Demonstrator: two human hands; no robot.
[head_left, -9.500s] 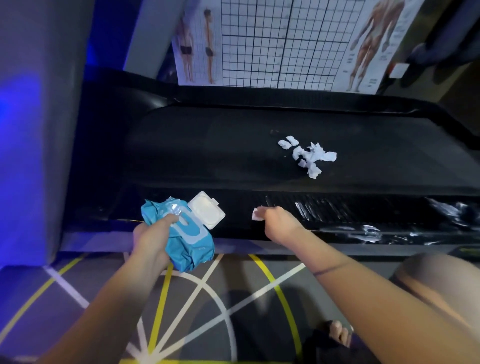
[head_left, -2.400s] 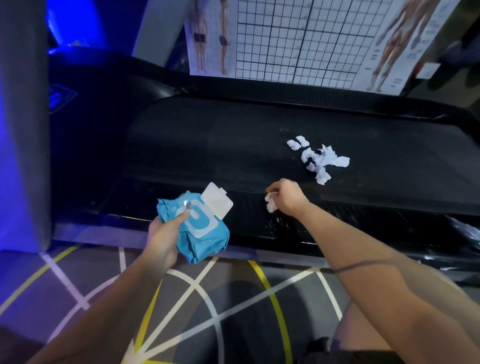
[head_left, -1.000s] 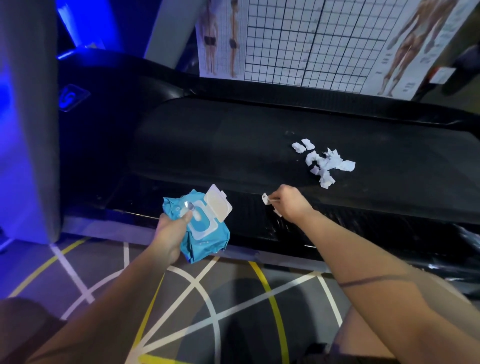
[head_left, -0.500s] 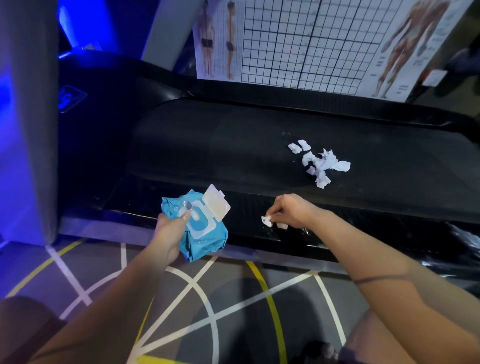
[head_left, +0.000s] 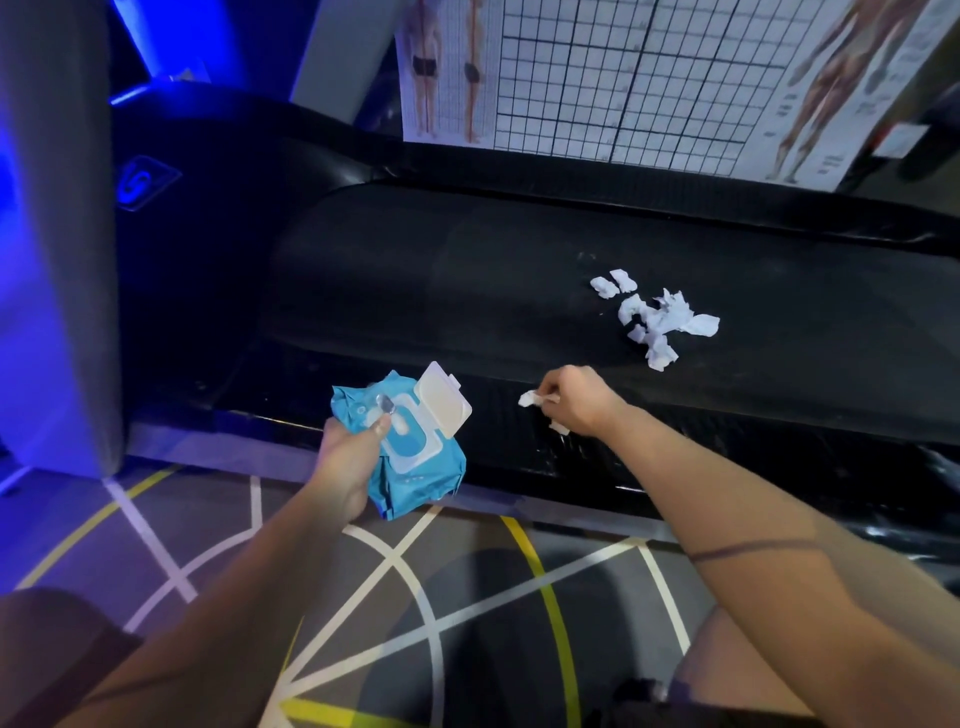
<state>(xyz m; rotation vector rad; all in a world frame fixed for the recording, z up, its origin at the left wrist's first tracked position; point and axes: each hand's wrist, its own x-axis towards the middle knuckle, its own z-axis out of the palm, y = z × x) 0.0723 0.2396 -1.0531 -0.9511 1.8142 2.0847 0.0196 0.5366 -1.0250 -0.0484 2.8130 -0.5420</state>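
**Q:** What does the head camera show at the treadmill (head_left: 441, 291)?

**A:** Your right hand (head_left: 582, 400) hovers over the treadmill's near side rail (head_left: 753, 436). Its thumb and fingertips are pinched tight on a small white scrap (head_left: 529, 413), and a second white bit peeks out under the same hand. Your left hand (head_left: 345, 457) is at the treadmill's near edge. It is curled round a blue wipes pack (head_left: 421, 467), thumb on top, with the white flip lid (head_left: 444, 405) standing open.

**Q:** And the rest of the paper?

**A:** A pile of torn white scraps (head_left: 657, 322) lies on top of the treadmill, on the far side of the side rail and well apart from your right hand.

**Q:** How will the scrap handle?

**A:** By its look it is featherlight, limp and easily torn. If it is damp, it will likely cling to the ribbed rail. Take it with your fingertips at a raised, crumpled edge rather than pressing it flat.

**Q:** And the pack?

**A:** It looks soft, light and crinkly, with a slick film. Grip it round the middle, as you do, clear of the lid's hinge.

**Q:** What is in the background?

**A:** A gridded anatomy poster (head_left: 623, 78) stands behind the treadmill.
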